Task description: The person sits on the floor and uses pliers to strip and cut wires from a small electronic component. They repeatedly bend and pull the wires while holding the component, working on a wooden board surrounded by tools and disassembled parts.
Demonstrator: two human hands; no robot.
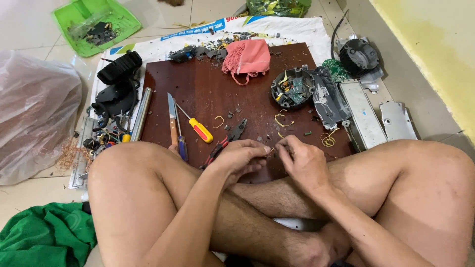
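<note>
person sits cross-legged on the floor at a dark brown board (208,94). left hand (237,158) and right hand (304,160) meet over the board's near edge, fingers curled in, both pinching a thin wire piece (272,150) between them; too small to see more. pliers (225,143) with red handles lie just beside the left hand, partly under it. further left a yellow screwdriver (198,127), a knife (172,118) and a blue-handled tool (181,143) lie on the board. yellow wire loops (283,118) lie ahead of the hands, another coil (328,140) to the right. round black part (292,88) with a circuit board sits at the far right, pink cloth (247,57) at the far edge. green tray (94,24) on the floor far left.
</note>
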